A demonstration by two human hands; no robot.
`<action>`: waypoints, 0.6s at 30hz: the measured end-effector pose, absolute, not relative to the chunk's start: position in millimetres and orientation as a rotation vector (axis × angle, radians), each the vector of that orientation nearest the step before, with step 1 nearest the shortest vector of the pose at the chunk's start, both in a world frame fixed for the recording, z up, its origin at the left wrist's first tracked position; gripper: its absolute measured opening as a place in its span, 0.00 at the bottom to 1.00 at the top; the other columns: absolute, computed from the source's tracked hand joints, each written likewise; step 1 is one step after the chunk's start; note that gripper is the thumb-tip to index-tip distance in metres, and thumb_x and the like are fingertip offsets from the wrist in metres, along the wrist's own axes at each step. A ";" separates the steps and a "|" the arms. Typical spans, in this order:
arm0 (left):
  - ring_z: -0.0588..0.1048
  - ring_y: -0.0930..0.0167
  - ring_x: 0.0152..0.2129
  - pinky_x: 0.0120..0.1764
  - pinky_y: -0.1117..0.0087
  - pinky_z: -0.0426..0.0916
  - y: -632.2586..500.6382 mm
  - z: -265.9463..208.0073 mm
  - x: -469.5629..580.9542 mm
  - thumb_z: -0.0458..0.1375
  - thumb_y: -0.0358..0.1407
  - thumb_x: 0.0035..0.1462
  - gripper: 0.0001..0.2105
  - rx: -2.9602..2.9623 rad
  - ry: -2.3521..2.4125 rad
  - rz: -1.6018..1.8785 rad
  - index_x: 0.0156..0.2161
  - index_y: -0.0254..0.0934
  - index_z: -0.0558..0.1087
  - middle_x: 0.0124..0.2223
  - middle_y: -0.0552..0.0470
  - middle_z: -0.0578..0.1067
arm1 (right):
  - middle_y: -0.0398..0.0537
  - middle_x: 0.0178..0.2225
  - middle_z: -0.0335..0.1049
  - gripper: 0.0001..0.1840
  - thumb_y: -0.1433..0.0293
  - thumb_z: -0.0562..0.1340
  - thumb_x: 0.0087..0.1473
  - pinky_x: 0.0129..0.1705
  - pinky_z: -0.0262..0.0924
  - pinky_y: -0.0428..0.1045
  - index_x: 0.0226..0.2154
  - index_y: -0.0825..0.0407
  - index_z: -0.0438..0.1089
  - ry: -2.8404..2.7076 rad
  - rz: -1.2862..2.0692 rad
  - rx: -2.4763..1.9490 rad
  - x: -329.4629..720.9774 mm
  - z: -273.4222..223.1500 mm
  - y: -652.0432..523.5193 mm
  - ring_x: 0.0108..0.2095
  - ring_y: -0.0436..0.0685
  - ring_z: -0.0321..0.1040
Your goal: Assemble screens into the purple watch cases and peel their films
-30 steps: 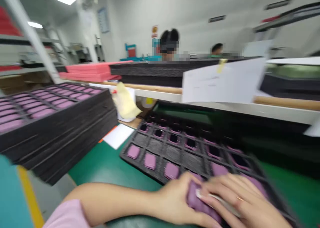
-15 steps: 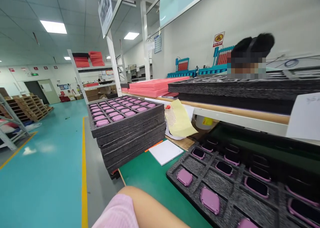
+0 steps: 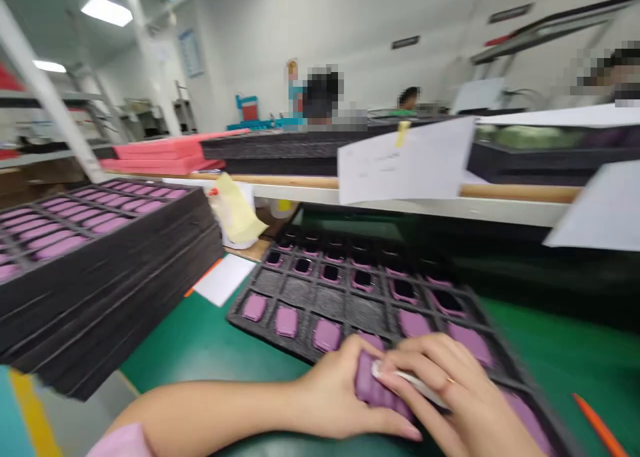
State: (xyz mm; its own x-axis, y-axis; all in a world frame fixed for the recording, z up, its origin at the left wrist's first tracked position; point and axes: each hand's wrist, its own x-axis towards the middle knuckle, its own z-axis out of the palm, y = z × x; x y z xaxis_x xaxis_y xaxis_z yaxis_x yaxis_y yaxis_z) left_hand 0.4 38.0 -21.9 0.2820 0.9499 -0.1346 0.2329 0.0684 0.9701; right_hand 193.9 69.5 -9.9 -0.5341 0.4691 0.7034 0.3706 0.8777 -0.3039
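Coral-pink slabs (image 3: 155, 155) lie stacked on a shelf (image 3: 295, 188) near yellow paper (image 3: 239, 210).

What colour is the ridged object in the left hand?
The ridged object is purple; the head view shows it best.

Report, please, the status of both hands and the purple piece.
Left hand: grip on purple piece. Right hand: pale item held at it. Black tray just beyond.

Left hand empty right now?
No, the left hand is curled around a purple piece, with the right hand close against it.
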 end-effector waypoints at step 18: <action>0.69 0.71 0.31 0.35 0.72 0.63 41.7 -13.6 3.7 0.68 0.38 0.49 0.20 1.458 1.077 0.764 0.43 0.40 0.63 0.35 0.58 0.71 | 0.46 0.33 0.70 0.07 0.69 0.60 0.65 0.40 0.53 0.53 0.34 0.50 0.73 -2.234 0.286 -0.796 184.2 9.6 55.8 0.37 0.56 0.61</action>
State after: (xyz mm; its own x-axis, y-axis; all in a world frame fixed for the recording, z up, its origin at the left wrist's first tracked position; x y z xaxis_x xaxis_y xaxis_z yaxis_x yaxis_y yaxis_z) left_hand 3.7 41.7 -13.6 0.3756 0.9207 -0.1059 0.2041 0.0293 0.9785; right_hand 184.2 55.8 9.6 -0.5381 0.6205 0.5705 0.4571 0.7834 -0.4211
